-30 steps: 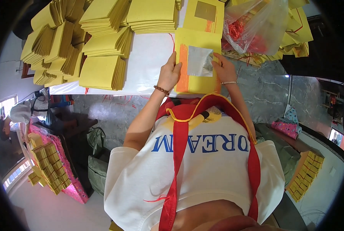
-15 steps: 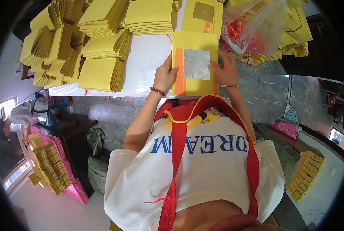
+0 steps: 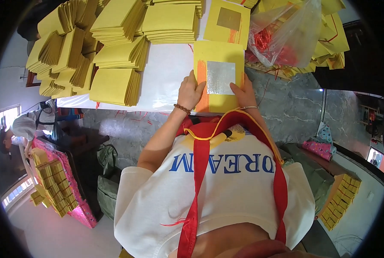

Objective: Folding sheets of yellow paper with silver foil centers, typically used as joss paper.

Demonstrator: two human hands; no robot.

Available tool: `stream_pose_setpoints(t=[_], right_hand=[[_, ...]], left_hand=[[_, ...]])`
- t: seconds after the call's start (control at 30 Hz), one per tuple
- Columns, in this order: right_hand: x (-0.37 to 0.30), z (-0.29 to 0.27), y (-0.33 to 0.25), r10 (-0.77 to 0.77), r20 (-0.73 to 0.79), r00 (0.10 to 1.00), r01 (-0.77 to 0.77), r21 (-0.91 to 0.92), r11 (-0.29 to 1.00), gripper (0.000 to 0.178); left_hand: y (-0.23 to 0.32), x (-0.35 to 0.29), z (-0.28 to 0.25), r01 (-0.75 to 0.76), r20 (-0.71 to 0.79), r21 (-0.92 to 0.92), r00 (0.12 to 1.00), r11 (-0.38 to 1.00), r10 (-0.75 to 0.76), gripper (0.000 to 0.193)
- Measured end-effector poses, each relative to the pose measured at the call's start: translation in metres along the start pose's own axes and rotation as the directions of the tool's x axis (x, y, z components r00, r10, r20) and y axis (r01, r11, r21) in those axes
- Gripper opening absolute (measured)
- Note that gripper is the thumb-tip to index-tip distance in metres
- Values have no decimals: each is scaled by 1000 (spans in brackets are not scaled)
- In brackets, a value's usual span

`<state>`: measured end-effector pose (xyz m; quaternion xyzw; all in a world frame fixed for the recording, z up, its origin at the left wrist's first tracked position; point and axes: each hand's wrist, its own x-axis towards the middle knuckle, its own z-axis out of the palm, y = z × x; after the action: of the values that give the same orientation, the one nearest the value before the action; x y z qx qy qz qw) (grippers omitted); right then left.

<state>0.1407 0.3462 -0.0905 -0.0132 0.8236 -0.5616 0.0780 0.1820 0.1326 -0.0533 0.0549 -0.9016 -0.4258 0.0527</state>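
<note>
At the front edge of the table lies yellow paper (image 3: pixel 220 51) with a silver square (image 3: pixel 220 77) in its middle and an orange strip down its left side. My left hand (image 3: pixel 192 91) grips its left edge, the thumb on top over the orange strip. On the opposite edge, my right hand (image 3: pixel 245 92) has its thumb on top by the silver square's lower right corner. The other fingers of both hands are partly hidden at the edges. Just beyond lies another yellow sheet (image 3: pixel 215 32) with a duller square and orange marks.
Folded yellow paper stacks (image 3: pixel 114 86) fill the table's left side. A clear plastic bag (image 3: pixel 301 38) with red stringy material sits at the right, among loose yellow papers. Far left, another person (image 3: pixel 35 122) bends by a pink-covered table (image 3: pixel 86 215) holding yellow bundles.
My right hand has slid nearer along the paper's edge, its thumb now lower beside the silver square. My left hand has shifted slightly right and nearer. The whole view has dropped a little.
</note>
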Motion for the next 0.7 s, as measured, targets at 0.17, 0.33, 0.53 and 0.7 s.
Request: stream_pose_setpoints(t=[0.17,0.33,0.53,0.7], right_hand=[[-2,3,-43,374,-57,926,-284,549,786,69],[11,-12,-41,414,253,874,-474,626,619,70],[3,-7,-55,369,250,895,-435,672,600,49],[-8,-20,-48,307,375,875,-478,772,419,37]], left_hand=[[-19,9,-1,107,109,-119,990,987,-94,50],[-27,15,-2,227,262,-428,958,875,-120,41],[-10,17,-23,360,417,-514,898,779,-140,45],[-8,2,-26,245,114,-623,968,743,-224,58]])
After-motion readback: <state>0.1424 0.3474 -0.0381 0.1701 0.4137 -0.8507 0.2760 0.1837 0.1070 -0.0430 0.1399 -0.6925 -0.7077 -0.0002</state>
